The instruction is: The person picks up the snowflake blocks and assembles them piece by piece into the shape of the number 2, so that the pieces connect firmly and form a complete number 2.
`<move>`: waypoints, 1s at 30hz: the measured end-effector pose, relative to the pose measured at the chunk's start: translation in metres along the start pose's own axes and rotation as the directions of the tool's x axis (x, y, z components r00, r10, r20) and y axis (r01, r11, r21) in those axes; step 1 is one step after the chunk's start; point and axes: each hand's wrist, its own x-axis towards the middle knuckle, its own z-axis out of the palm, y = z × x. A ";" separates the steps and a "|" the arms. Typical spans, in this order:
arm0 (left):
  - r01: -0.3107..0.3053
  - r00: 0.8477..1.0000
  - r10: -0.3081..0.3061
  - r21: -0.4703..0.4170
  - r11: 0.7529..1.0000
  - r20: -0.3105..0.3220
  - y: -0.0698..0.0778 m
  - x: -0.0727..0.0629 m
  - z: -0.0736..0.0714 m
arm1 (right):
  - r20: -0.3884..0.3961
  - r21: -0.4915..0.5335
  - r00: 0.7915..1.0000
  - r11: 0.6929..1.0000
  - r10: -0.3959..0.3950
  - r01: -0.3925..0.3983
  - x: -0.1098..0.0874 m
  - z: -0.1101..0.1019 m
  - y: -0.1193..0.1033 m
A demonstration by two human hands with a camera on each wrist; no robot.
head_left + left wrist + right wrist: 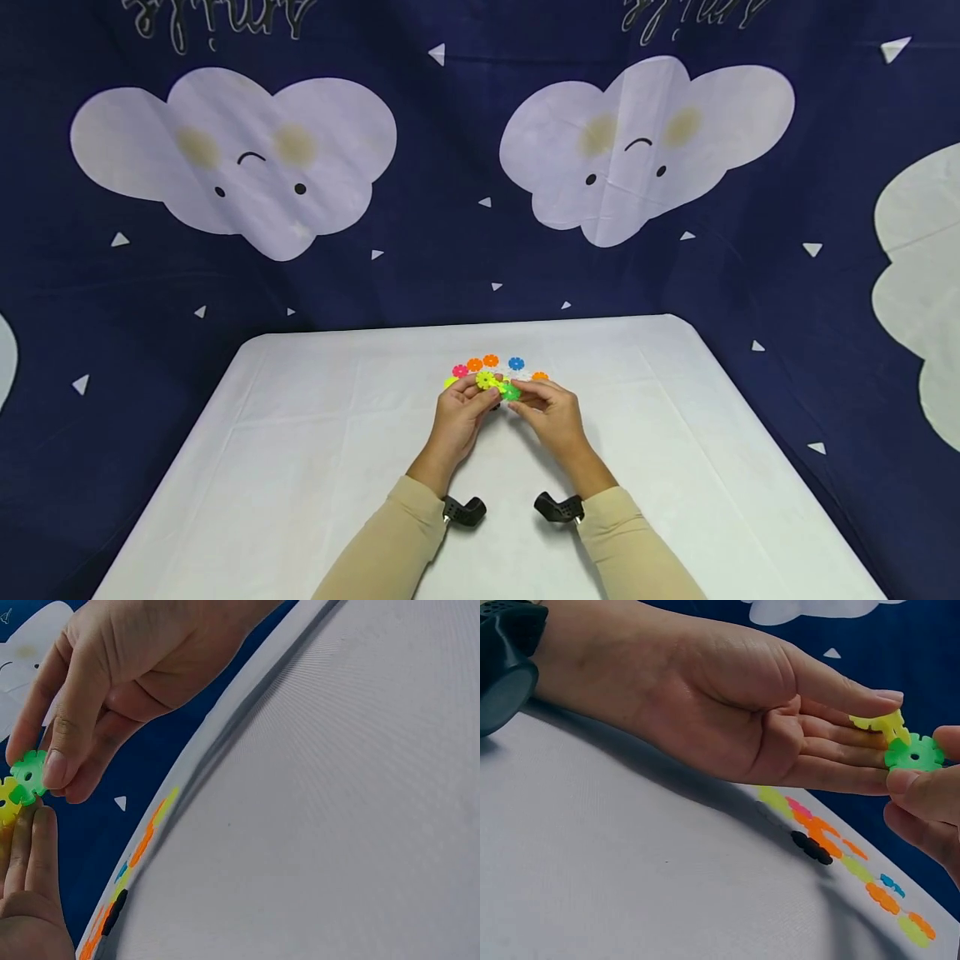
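Note:
My left hand (456,419) pinches yellow notched plastic discs (486,380) between the thumb and straight fingers, above the table. Facing it, my right hand (557,415) pinches a green notched disc (512,391) by its edge with thumb and fingertips. In the right wrist view the green disc (915,754), with a small hole in its middle, meets the yellow piece (885,724) at its edge. The left wrist view has the right hand (142,675) large, with the left hand's fingers (39,855) just below the green disc (28,777).
Several flat notched discs lie on the white table (300,467) beyond the hands, among them a pink one (461,370), an orange one (491,360), a blue one (516,363) and a black one (811,847). A dark blue cloth (450,283) with cloud prints hangs behind.

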 end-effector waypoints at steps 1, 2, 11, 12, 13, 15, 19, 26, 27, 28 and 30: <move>0.003 1.000 -0.003 0.001 1.000 -0.003 0.000 0.000 0.000 | 0.001 -0.005 1.000 1.000 0.005 -0.005 -0.001 -0.001 0.002; 0.007 1.000 -0.007 0.001 1.000 -0.006 0.000 0.000 0.000 | 0.004 -0.006 1.000 1.000 0.015 -0.015 -0.001 -0.002 0.003; 0.030 0.999 -0.029 -0.024 0.999 0.028 -0.002 0.001 -0.002 | 0.126 0.206 0.967 0.947 0.222 -0.245 -0.003 -0.011 0.004; 0.025 0.999 -0.024 -0.026 0.999 0.039 -0.003 0.001 -0.002 | 0.140 0.234 0.961 0.935 0.240 -0.268 -0.002 -0.011 0.003; 0.020 0.999 -0.019 -0.031 0.999 0.050 -0.003 0.001 -0.002 | 0.152 0.254 0.956 0.925 0.251 -0.283 -0.002 -0.011 0.003; 0.007 0.997 -0.004 -0.037 0.999 0.071 -0.004 0.001 -0.002 | 0.166 0.274 0.951 0.914 0.260 -0.298 -0.002 -0.011 0.002; -0.007 0.993 0.013 -0.052 0.999 0.119 -0.004 0.001 -0.002 | 0.177 0.298 0.950 0.905 0.259 -0.302 -0.002 -0.008 0.000; -0.003 0.987 0.011 -0.056 0.998 0.158 -0.003 0.000 -0.001 | 0.154 0.324 0.942 0.885 0.298 -0.333 -0.002 -0.004 -0.003; -0.005 0.988 0.014 -0.057 0.998 0.157 -0.003 0.000 -0.001 | 0.151 0.324 0.942 0.885 0.301 -0.335 -0.002 -0.004 -0.003; -0.005 0.988 0.015 -0.059 0.998 0.155 -0.003 0.000 -0.001 | 0.149 0.325 0.941 0.884 0.303 -0.336 -0.002 -0.003 -0.002; -0.003 0.989 0.014 -0.068 0.998 0.151 -0.004 0.000 -0.001 | 0.145 0.331 0.940 0.880 0.309 -0.341 -0.002 -0.003 -0.003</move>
